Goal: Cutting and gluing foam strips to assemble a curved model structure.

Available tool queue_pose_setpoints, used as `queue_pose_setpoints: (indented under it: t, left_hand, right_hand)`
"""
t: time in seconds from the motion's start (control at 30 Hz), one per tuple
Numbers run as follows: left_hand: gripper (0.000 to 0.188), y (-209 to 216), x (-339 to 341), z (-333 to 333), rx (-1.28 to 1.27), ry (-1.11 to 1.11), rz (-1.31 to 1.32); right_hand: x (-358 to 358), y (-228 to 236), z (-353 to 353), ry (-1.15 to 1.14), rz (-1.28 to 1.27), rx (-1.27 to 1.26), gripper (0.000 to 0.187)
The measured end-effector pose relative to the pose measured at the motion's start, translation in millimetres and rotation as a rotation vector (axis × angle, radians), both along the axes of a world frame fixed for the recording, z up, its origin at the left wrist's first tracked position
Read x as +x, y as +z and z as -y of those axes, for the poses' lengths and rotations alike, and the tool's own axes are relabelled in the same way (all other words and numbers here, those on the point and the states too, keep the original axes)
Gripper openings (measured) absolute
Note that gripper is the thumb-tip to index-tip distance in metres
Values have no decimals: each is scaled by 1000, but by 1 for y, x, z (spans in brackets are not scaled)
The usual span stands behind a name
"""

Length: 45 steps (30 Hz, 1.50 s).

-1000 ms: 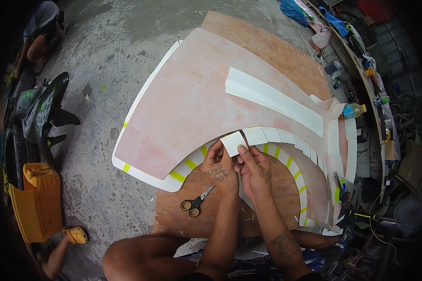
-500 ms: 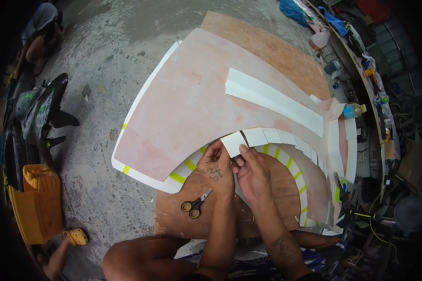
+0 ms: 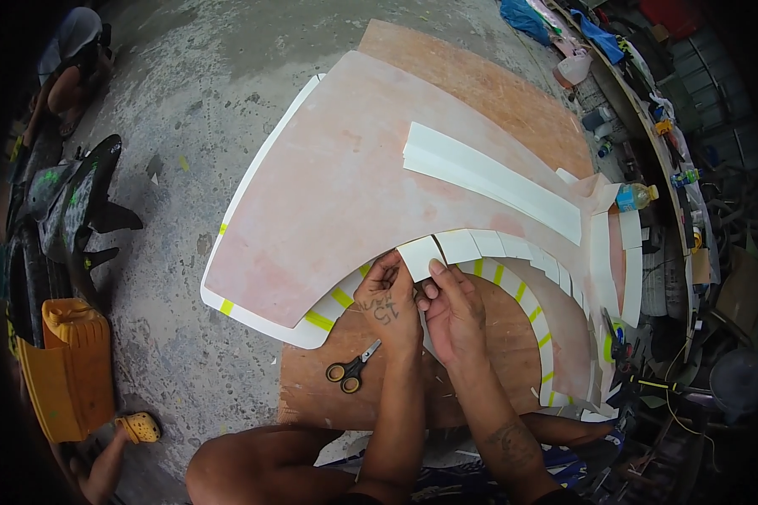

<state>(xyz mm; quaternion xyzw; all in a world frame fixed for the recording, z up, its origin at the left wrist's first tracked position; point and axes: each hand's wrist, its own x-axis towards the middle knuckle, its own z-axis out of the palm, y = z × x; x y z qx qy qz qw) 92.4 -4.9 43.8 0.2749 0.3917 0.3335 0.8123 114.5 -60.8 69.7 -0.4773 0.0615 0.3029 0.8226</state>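
"Our left hand (image 3: 387, 310) had slid slightly leftward since a second earlier, while the white card (image 3: 419, 257) hardly shifted. What did we see, going from the left?"

"Far left, our view took in an orange container (image 3: 63, 383) and a yellow clog (image 3: 142, 427) on a foot. Next came the pale pink panel (image 3: 328, 168), its white edging (image 3: 265, 322) crossed by yellow tapes (image 3: 318, 320), which presumably held it on. Black-handled scissors (image 3: 356, 365) lay on the brown board (image 3: 509, 345), probably left there to be within our reach."

"And our fingers?"

"On the left they were curled against the card's left edge; we couldn't tell whether they pinched it. Our right hand (image 3: 455, 320) gripped its lower right part, thumb on top, likely to steady it. We had the card at the top of the panel's curved cutout, just beside a row of white cards (image 3: 459, 247), a narrow dark gap between."

"Could we count things?"

"Left to right we counted one container, one clog, three tapes on the arch left of our hands, one pair of scissors, one card between our two hands, at least four cards in the row, and one bottle (image 3: 636, 199) beyond them."
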Motion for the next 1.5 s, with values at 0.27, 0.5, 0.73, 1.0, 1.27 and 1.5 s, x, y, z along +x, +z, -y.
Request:
queue_pose_setpoints:
  t: [0.27,0.5,0.73,1.0,1.27,1.5]
  left_hand:
    - [15,4,1,1,-4,14,-14]
    - [13,1,3,4,-4,35,4]
    - [13,3,2,4,-10,33,-3]
    - [14,3,2,4,-8,33,2]
    - [14,0,4,5,9,22,-8]
    - [12,-2,5,5,-18,34,9]
  right_hand:
    - [-1,1,-3,-41,-10,-2,13]
    - [1,1,-1,-34,11,-32,12]
    - [0,2,-2,-36,14,-19,11]
    - [1,3,-2,-42,14,-31,11]
    - [2,2,0,-34,26,-48,11]
    - [1,4,-2,-25,29,-32,13]
